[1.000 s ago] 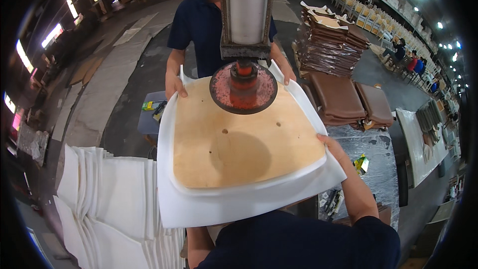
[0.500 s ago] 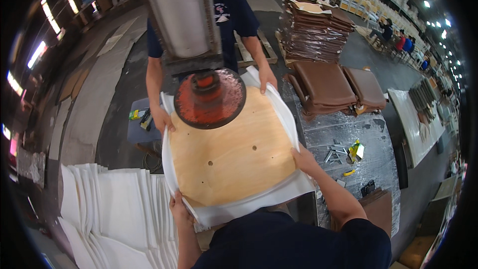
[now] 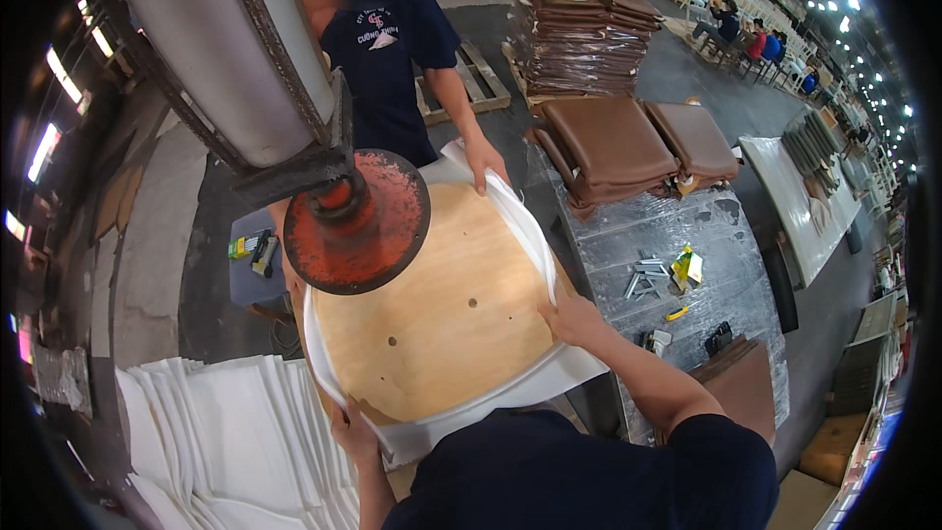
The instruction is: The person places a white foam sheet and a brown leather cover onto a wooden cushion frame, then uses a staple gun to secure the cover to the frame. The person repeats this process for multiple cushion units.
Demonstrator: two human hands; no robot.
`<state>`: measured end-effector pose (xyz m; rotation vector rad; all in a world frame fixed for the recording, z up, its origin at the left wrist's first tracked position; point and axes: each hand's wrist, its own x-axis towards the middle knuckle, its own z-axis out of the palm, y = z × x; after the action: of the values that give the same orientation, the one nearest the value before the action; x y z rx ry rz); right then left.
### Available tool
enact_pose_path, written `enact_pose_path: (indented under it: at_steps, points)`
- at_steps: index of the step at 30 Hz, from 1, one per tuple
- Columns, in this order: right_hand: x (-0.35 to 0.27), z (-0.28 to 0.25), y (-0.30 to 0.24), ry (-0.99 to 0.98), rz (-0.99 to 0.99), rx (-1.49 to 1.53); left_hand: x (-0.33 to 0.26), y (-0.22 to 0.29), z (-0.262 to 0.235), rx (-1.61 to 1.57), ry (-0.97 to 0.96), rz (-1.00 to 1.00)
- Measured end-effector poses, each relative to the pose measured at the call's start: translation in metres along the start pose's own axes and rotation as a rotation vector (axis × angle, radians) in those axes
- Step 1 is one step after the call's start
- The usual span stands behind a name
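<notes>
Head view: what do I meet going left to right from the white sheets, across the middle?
Stacked white sheets → wooden panel → right hand → loose metal strips → yellow-and-white packet → white board.

Left hand [image 3: 355, 434], right hand [image 3: 577, 320] gripping white padding [image 3: 572, 367] — wooden panel [image 3: 446, 358], 2 larger holes [image 3: 473, 303], red disc [image 3: 392, 221] above

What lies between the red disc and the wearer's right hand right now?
Bare wood: the head view shows only the pale wooden panel, with a dark hole in it, between the red disc and the right hand.
</notes>
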<state>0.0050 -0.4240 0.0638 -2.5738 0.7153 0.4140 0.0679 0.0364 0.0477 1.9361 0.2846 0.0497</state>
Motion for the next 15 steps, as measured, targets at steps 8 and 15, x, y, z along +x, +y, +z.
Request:
enact_pose_path:
  at_steps: [8,15]
  points:
    - [0.001,-0.013,-0.019,-0.193,0.125,-0.244,-0.006,-0.007,0.012,0.418,0.059,0.207]
    - [-0.004,0.01,-0.008,-0.201,0.032,-0.337,-0.004,-0.033,0.0,0.686,0.057,0.455]
